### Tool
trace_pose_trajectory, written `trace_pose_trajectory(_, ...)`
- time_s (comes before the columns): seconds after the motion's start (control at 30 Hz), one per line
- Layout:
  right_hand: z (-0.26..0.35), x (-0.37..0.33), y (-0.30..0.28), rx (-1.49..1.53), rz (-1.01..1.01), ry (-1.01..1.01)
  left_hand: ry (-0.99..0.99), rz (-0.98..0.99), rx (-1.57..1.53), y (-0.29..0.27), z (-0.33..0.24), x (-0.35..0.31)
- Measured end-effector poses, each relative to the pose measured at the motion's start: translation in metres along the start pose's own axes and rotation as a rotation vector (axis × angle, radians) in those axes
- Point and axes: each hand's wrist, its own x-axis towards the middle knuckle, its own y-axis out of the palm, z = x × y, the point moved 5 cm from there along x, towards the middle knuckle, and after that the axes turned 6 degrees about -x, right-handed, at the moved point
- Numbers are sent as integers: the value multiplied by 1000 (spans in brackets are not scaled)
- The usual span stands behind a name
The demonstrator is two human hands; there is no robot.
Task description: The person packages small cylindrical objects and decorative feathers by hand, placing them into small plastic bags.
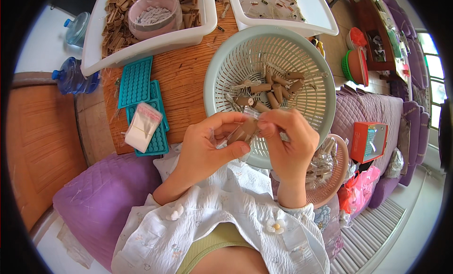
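In front of my body, my left hand (204,141) holds a small clear plastic bag (244,131) with a brown cardboard-like tube inside. My right hand (291,136) pinches the bag's upper edge between thumb and fingers. Both hands are over the near rim of a grey-green slotted basket (213,80). Several brown tubes (274,95), some with whitish strings, lie in the basket. By my right forearm a pink basket (343,166) contains a heap of clear bags (322,163) with things inside.
On the wooden table (184,80), teal moulded trays (136,80) lie under a banded stack of clear bags (143,128). A white tub (146,47) of brown pieces surrounds a pink bowl (135,29). Another white tub (290,25) stands behind the basket. A red box (359,142) rests at right.
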Motion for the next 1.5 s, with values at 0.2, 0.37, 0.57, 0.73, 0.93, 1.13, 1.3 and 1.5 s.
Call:
trace_pose_trajectory(0.2,11,-2,9,-193,145,-302,30,-23,-94,-11,4,2)
trace_pose_trajectory(0.37,13,-7,11,-209,146,-292,119,-65,-33,-9,-6,5)
trace_pose_trajectory(0.57,-5,0,9,41,113,-221,46,-4,29,-2,-9,2)
trace_pose_trajectory(0.73,-12,-2,16,329,128,118,76,3,50,2,-7,-1)
trace_pose_trajectory(0.93,0,-1,8,178,-5,-106,147,-26,30,3,-10,-1)
trace_pose_trajectory(1.13,14,-7,3,-195,-13,-429,165,-61,14,-3,-10,-5)
trace_pose_trajectory(1.3,2,-8,-4,237,14,-17,143,10,13,10,-13,-7)
trace_pose_trajectory(1.5,-10,-5,2,450,174,115,146,45,153,11,-17,-18)
